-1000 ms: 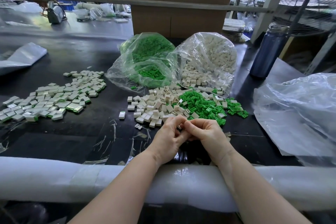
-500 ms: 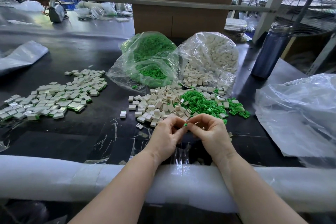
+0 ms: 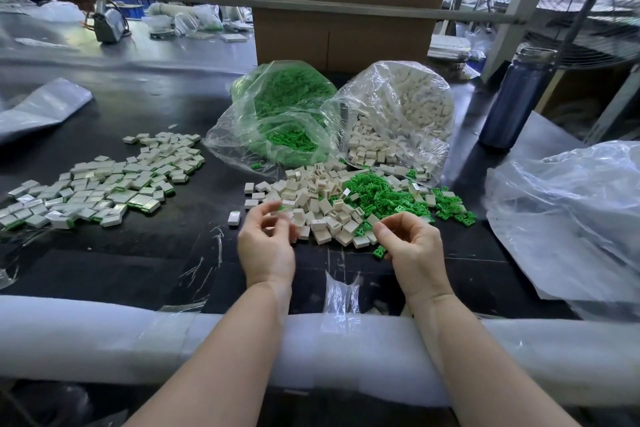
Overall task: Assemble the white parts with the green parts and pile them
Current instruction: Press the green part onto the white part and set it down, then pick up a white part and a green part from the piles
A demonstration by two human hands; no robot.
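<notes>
I am pinching a small assembled piece (image 3: 282, 209), white with a green edge, in my left hand (image 3: 266, 246); it is blurred. The finished pile (image 3: 100, 184) is lying well to the left of that grip, likely where this one belongs. My right hand (image 3: 412, 246) is curling loosely, fingertips nearly pressed together; whether it is holding anything I cannot tell. Just beyond both grips, boxy white parts (image 3: 322, 204) and ribbed green parts (image 3: 384, 198) are lying on the dark table (image 3: 156, 253), heaped within reach.

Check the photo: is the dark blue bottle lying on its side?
No, the dark blue bottle stands upright on the table's far right.
</notes>
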